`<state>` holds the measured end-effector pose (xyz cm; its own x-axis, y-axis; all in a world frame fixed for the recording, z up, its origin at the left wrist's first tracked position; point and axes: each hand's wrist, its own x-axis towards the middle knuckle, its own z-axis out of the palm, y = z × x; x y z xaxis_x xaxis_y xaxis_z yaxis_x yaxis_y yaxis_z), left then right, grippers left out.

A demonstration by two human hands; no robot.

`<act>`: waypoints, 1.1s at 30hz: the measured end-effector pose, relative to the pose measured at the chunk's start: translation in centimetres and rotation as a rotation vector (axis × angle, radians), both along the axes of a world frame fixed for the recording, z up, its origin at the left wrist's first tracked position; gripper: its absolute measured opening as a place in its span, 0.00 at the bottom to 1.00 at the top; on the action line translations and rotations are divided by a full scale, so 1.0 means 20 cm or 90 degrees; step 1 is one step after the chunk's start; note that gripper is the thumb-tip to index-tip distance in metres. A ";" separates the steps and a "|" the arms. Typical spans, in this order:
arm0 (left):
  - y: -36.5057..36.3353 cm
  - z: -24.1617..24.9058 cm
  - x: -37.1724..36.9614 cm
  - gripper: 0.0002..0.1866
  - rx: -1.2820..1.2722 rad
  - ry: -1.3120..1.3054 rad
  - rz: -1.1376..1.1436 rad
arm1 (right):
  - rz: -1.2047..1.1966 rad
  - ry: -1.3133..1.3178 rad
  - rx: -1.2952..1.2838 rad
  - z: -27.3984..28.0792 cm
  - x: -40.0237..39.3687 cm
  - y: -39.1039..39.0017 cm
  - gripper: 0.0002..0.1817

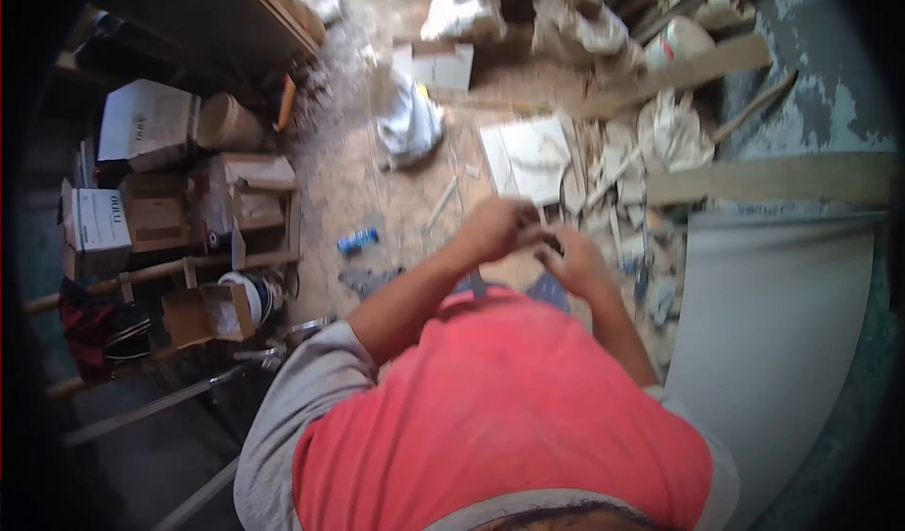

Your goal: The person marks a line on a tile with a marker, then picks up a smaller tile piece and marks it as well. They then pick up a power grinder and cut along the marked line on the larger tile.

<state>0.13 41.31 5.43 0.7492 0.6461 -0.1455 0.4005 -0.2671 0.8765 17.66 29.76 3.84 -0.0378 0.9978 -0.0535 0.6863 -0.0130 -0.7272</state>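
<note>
Close two-handed work at frame centre, bare left hand (500,229) just beside bare right hand (577,262).
Judged as fine fingertip handling, exact step unreadable; next move seems to call for both hands close together. Grip curled and narrow-looking on each side; cannot tell holding from empty, or object from shadow in dark gap between. Nearest in view: square white panel with grey marks (528,159), on littered brown floor (330,187), just above centre. Floor at lower centre hidden by red, grey-sleeved shirt (509,399); frame corners lost in black.

A blue cylinder (357,241) lies on the floor (330,187), a box (146,121) beside a tub (226,123).
</note>
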 end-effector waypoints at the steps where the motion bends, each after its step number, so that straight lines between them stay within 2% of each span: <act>1: 0.05 -0.04 -0.02 0.11 -0.087 0.020 0.018 | -0.003 -0.010 -0.028 -0.03 -0.01 -0.02 0.14; 2: 0.09 -0.08 -0.05 0.11 -0.082 0.039 0.012 | -0.006 0.024 -0.090 -0.03 -0.02 0.00 0.13; 4: 0.17 -0.13 -0.06 0.11 -0.230 0.084 -0.010 | 0.014 0.126 -0.154 -0.07 -0.04 0.04 0.13; 8: 0.27 -0.34 0.00 0.15 -0.298 0.055 -0.055 | 0.036 0.271 -0.313 -0.25 0.01 0.16 0.12; 10: 0.23 -0.50 0.03 0.21 -0.364 -0.051 0.037 | 0.024 0.334 -0.393 -0.38 0.07 0.15 0.12; 11: 0.23 -0.58 0.05 0.28 -0.397 -0.070 0.084 | -0.027 0.403 -0.412 -0.46 0.11 0.17 0.13; 12: 0.21 -0.71 0.08 0.28 -0.422 -0.095 0.176 | -0.077 0.468 -0.429 -0.55 0.16 0.19 0.13; 13: 0.20 -0.82 0.09 0.28 -0.431 -0.087 0.221 | -0.136 0.440 -0.391 -0.67 0.21 0.20 0.14; 14: 0.19 -0.93 0.09 0.27 -0.431 -0.078 0.260 | -0.124 0.438 -0.382 -0.81 0.27 0.22 0.14; 16: 0.14 -1.19 0.09 0.26 -0.470 -0.057 0.299 | -0.292 0.423 -0.329 -1.07 0.36 0.21 0.13; 18: 0.04 -1.51 0.09 0.25 -0.591 0.038 0.371 | -0.326 0.450 -0.327 -1.30 0.44 0.23 0.12; 20: -0.06 -1.84 0.11 0.24 -0.606 0.083 0.364 | -0.423 0.519 -0.273 -1.56 0.50 0.23 0.13; 22: -0.14 -2.14 0.11 0.23 -0.625 0.133 0.358 | -0.420 0.524 -0.283 -1.83 0.58 0.23 0.13; 25: -0.15 -2.58 0.17 0.21 -0.696 0.143 0.389 | -0.524 0.600 -0.313 -2.27 0.66 0.23 0.11; 27: -0.06 -2.84 0.24 0.22 -0.605 0.135 0.410 | -0.508 0.580 -0.353 -2.57 0.71 0.26 0.12; 29: 0.06 -3.14 0.32 0.23 -0.596 0.093 0.457 | -0.478 0.501 -0.386 -2.82 0.72 0.35 0.11; 30: 0.12 -3.27 0.34 0.24 -0.587 0.062 0.485 | -0.442 0.387 -0.391 -2.97 0.71 0.39 0.11; 32: 0.24 -3.48 0.43 0.25 -0.495 0.031 0.538 | -0.321 0.110 -0.262 -3.29 0.70 0.45 0.12; 33: 0.30 -3.62 0.47 0.26 -0.429 -0.029 0.555 | -0.309 0.075 -0.242 -3.32 0.65 0.53 0.15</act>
<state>9.58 47.27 -66.92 0.0888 0.7541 -0.6507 0.1832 0.6298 0.7549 30.68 40.32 -62.58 0.3875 0.8148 -0.4313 0.4530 -0.5757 -0.6807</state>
